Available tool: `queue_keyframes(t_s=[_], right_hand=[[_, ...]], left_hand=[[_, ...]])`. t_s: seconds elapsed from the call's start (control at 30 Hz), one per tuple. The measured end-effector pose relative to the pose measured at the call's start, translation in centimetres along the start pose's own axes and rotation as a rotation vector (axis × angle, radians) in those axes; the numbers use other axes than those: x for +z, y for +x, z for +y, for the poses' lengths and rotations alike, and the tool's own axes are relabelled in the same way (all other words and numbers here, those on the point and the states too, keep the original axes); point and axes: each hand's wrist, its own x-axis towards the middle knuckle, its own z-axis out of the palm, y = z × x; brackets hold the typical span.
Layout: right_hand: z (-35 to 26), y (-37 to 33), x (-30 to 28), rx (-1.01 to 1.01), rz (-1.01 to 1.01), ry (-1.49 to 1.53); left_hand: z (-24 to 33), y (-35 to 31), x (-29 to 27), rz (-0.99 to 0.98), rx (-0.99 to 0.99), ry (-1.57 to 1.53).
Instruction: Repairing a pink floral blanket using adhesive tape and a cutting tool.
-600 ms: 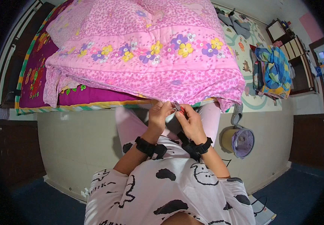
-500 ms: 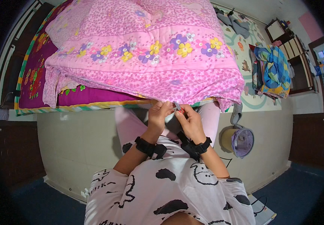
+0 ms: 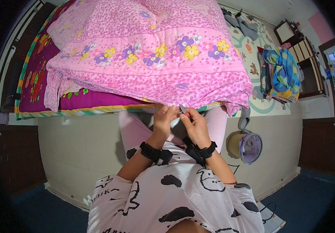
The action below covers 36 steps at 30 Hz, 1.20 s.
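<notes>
In my right hand [image 3: 199,131] is a small red-handled tool [image 3: 183,110] with a pointed grey blade, gripped between thumb and fingers. The blade points up and left, toward the other hand. Close beside it, my left hand [image 3: 163,123] is closed, thumb and fingertips pinched together. What those fingertips hold is too small to make out. Both hands meet over my lap, right at the hanging edge of a pink floral quilt [image 3: 144,73]. A black strap band circles each wrist.
The quilt lies over a bed with a purple flowered sheet [image 3: 97,99]. At the right are a lined waste bin [image 3: 250,147] and a heap of folded cloth [image 3: 280,73] on a patterned mat [image 3: 256,91]. A white boxy object [image 3: 270,219] with a black cable sits at lower right.
The tool's blade has tilted slightly, and my right hand has shifted a little to the left. My left hand keeps its pinch in nearly the same place.
</notes>
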Motion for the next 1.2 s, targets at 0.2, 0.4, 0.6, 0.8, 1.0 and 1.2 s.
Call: queue_keyframes(t_s=[0.2,0.4,0.6,0.8,1.0,1.2], right_hand=[[0.0,0.2,0.4,0.008,0.005,-0.021],[0.0,0.2,1.3,-0.087,0.04,0.149],[-0.4,1.1,-0.3,-0.129,0.186,0.523],[0.4,0.9,0.4,-0.1,0.083,0.224],[1.1,1.8,1.0,-0.223,0.147,0.043],[1.1,1.8,0.4,-0.089,0.084,0.273]], left_hand=[[0.1,0.0,0.0,-0.025,-0.01,-0.035],[-0.2,0.1,-0.2,-0.057,0.015,0.027],[0.3,-0.4,0.4,0.064,-0.067,0.113],[-0.6,0.2,-0.5,0.017,0.037,0.156],[-0.8,0.2,-1.1,0.015,0.016,0.133],[-0.5,-0.1,-0.5,0.021,-0.002,0.187]])
